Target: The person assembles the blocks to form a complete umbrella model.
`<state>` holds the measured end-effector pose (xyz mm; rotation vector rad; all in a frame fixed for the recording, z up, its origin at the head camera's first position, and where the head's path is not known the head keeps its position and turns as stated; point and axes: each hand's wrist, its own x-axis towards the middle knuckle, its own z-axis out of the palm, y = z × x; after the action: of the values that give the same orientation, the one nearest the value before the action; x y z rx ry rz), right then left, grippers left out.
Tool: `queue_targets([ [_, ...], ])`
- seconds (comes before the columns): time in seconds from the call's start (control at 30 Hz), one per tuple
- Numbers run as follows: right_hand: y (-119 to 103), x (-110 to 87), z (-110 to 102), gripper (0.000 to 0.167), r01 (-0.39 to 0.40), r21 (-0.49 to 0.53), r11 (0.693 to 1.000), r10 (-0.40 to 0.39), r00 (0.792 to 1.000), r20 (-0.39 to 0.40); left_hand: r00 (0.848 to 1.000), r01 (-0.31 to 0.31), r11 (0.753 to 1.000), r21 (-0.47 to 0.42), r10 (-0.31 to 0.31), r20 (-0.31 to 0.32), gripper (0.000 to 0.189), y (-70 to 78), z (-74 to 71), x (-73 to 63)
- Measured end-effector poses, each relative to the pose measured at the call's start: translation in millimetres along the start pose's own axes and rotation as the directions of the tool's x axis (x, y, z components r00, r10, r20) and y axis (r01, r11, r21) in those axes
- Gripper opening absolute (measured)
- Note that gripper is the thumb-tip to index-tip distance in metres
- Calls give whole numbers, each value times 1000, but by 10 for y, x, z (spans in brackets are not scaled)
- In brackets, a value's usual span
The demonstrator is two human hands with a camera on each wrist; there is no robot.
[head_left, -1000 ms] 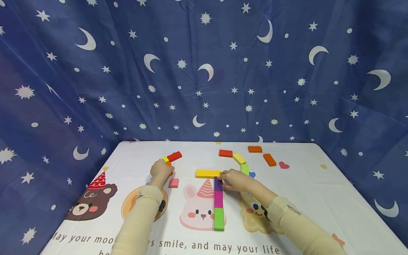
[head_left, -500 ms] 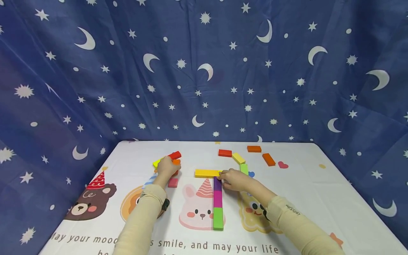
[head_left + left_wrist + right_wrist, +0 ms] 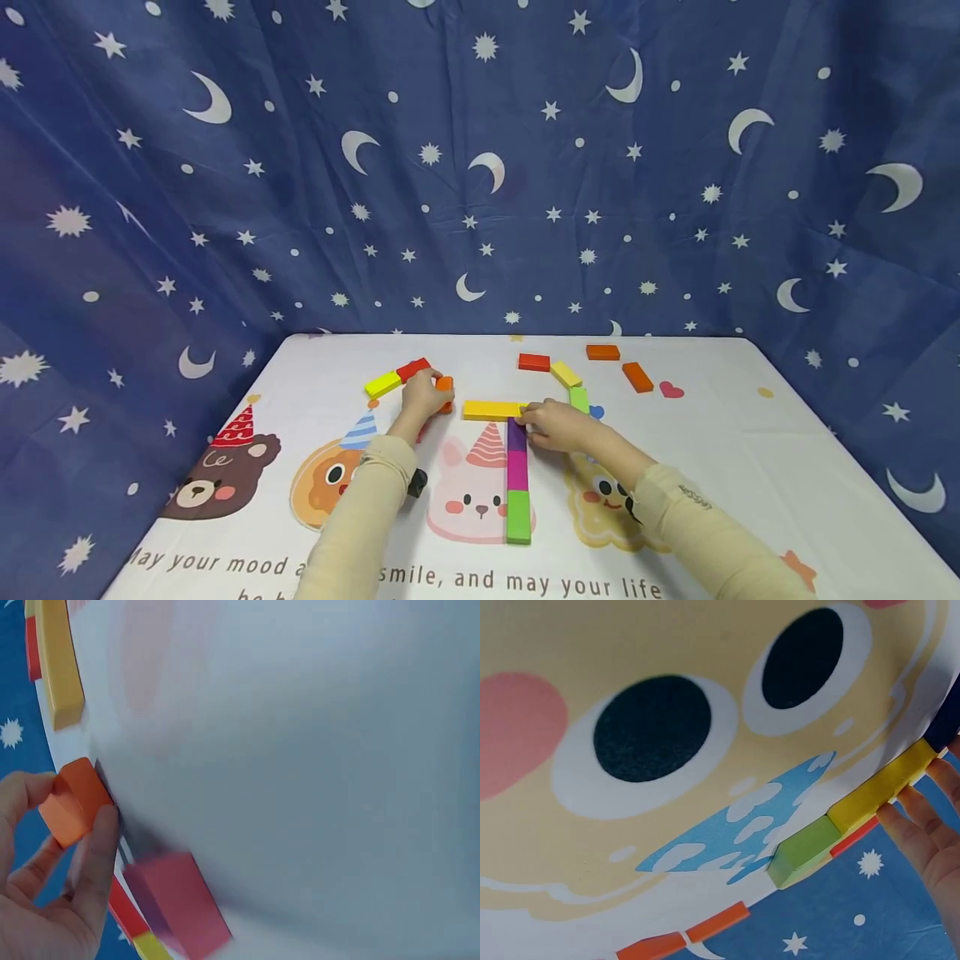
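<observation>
My left hand (image 3: 420, 402) pinches an orange block (image 3: 446, 393) between thumb and fingers; in the left wrist view the block (image 3: 75, 801) sits at the fingertips. Beside that hand lies a pink block (image 3: 180, 904), mostly hidden in the head view. My right hand (image 3: 562, 427) holds a yellow block (image 3: 881, 787) lying between a green block (image 3: 806, 851) and a dark purple block (image 3: 946, 720); its thumb is hidden in the right wrist view. To its left is a longer yellow-orange block (image 3: 491, 410). A purple, magenta (image 3: 517, 470) and green (image 3: 518, 517) column runs toward me.
Behind my left hand, a yellow block (image 3: 383, 384) touches a red one (image 3: 413, 369). At the back right are a red block (image 3: 534, 362), a pale yellow one (image 3: 566, 374) and two orange-brown ones (image 3: 603, 352). A starry blue curtain (image 3: 480, 167) stands behind the white tablecloth (image 3: 705, 433).
My left hand has moved right with the orange block, toward the yellow-orange block, uncovering the yellow block behind it and covering most of the pink one. My right hand has stayed in place.
</observation>
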<state>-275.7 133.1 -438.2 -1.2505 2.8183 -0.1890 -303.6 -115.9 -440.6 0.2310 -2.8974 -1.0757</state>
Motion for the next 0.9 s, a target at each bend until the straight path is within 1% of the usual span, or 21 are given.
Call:
queue_targets([
  [0.17, -4, -11, -3, 31, -26, 27, 999, 25, 1000, 17, 997, 69, 996, -50, -71, -34, 39, 73, 100, -13],
  [0.3, -12, -15, -21, 30, -41, 22, 999, 40, 999, 19, 994, 103, 993, -53, -106, -41, 38, 116, 140, -8],
  [0.47, -16, -24, -44, 30, -42, 23, 999, 41, 999, 19, 994, 112, 993, -22, -113, -12, 37, 158, 158, 9],
  [0.57, -18, -21, -49, 30, -34, 25, 999, 33, 999, 19, 992, 129, 992, -9, -129, 5, 39, 166, 160, 17],
  [0.67, -16, -20, -48, 30, -30, 25, 999, 29, 999, 20, 987, 160, 987, -25, -159, 28, 40, 163, 164, 25],
  [0.73, -15, -20, -44, 30, -28, 24, 999, 27, 999, 20, 987, 160, 987, -27, -158, 39, 41, 152, 165, 30],
  [0.9, -20, -12, -39, 30, -16, 17, 1000, 16, 1000, 10, 987, 148, 986, -71, -144, 66, 40, 113, 152, 39],
])
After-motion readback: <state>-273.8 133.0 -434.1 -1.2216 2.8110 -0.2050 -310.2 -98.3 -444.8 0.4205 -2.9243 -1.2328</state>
